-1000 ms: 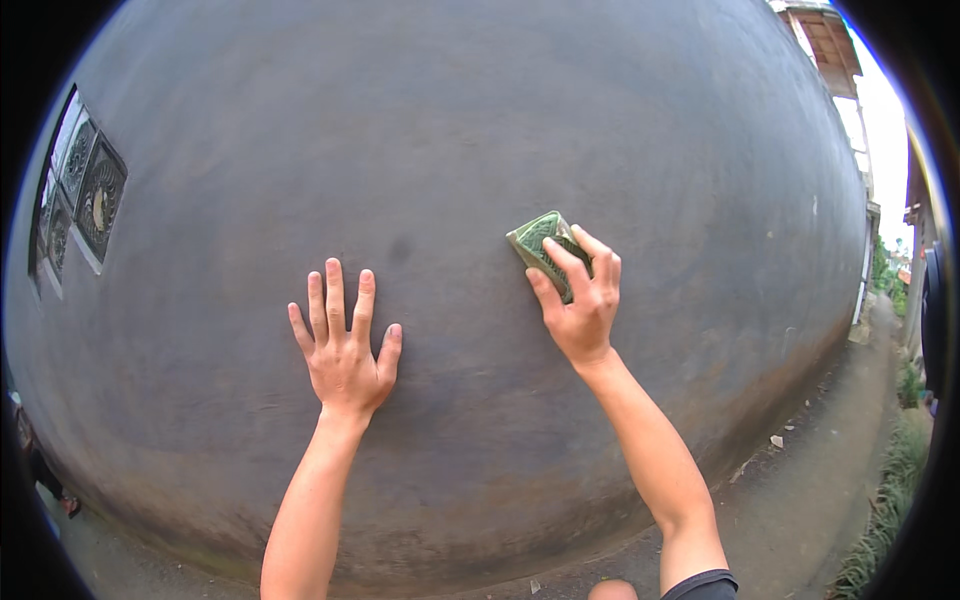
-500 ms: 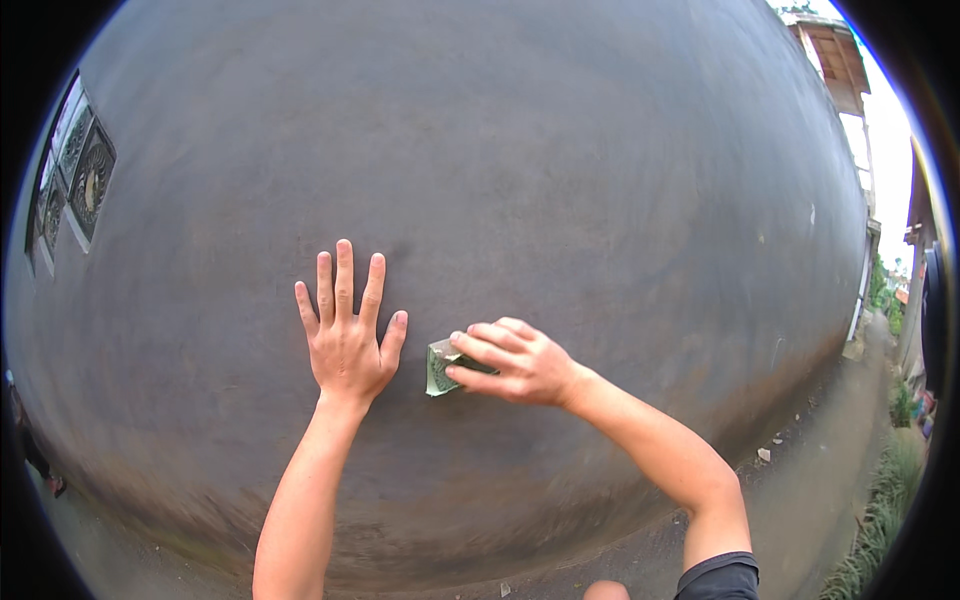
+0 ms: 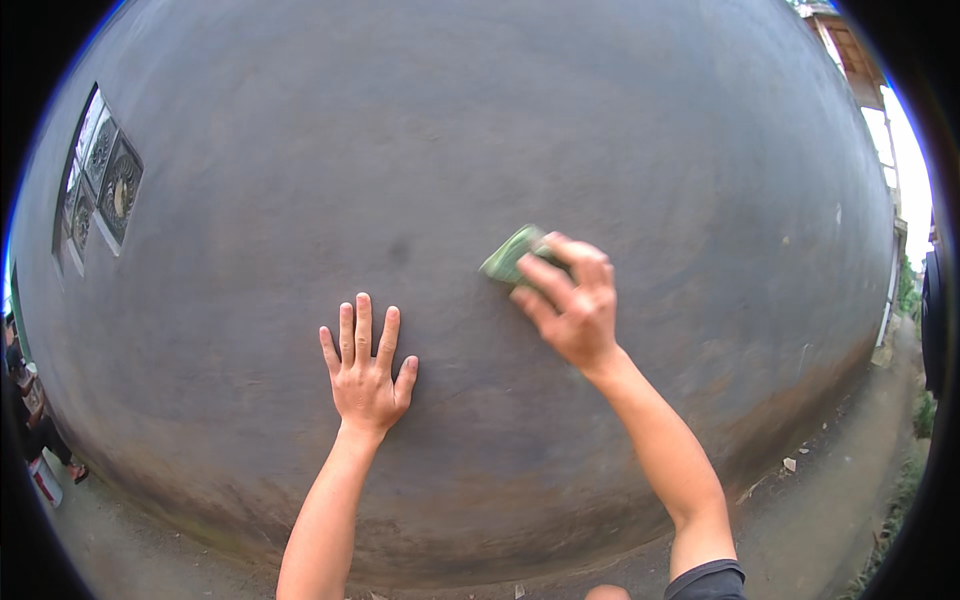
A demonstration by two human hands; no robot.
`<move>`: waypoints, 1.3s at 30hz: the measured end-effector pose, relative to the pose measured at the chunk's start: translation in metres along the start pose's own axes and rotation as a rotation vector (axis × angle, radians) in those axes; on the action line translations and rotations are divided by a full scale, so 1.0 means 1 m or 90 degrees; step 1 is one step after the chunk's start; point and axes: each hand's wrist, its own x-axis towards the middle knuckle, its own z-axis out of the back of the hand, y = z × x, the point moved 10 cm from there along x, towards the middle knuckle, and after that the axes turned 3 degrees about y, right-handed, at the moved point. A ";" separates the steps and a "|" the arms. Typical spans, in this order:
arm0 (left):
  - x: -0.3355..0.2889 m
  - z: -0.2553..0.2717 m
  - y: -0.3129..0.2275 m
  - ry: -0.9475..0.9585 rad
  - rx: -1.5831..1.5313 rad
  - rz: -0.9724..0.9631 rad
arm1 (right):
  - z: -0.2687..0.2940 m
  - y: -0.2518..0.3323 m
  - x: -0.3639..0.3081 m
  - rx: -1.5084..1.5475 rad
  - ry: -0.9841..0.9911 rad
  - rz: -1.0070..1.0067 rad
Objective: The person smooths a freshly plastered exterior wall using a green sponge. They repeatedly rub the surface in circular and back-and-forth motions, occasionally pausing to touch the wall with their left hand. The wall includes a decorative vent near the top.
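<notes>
On the dark-grey plastered wall (image 3: 450, 150), I see the bare left hand (image 3: 370, 392) splayed; up and right, the right hand (image 3: 583, 315) grips a folded green pad (image 3: 511, 255). Rubbing seems underway; next calls for even pressure.

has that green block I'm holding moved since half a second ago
Yes, up and to the right: the green block sat well below the lower edge of the window; now it's about level with it.
</notes>
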 end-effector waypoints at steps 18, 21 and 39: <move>-0.008 -0.006 0.003 0.005 -0.033 0.014 | -0.031 0.133 -0.130 0.119 0.260 0.483; -0.011 -0.002 0.009 -0.004 -0.021 0.019 | -0.020 0.068 -0.071 0.048 0.150 0.210; -0.008 -0.002 0.002 -0.020 -0.011 -0.001 | -0.026 0.099 -0.102 0.077 0.235 0.444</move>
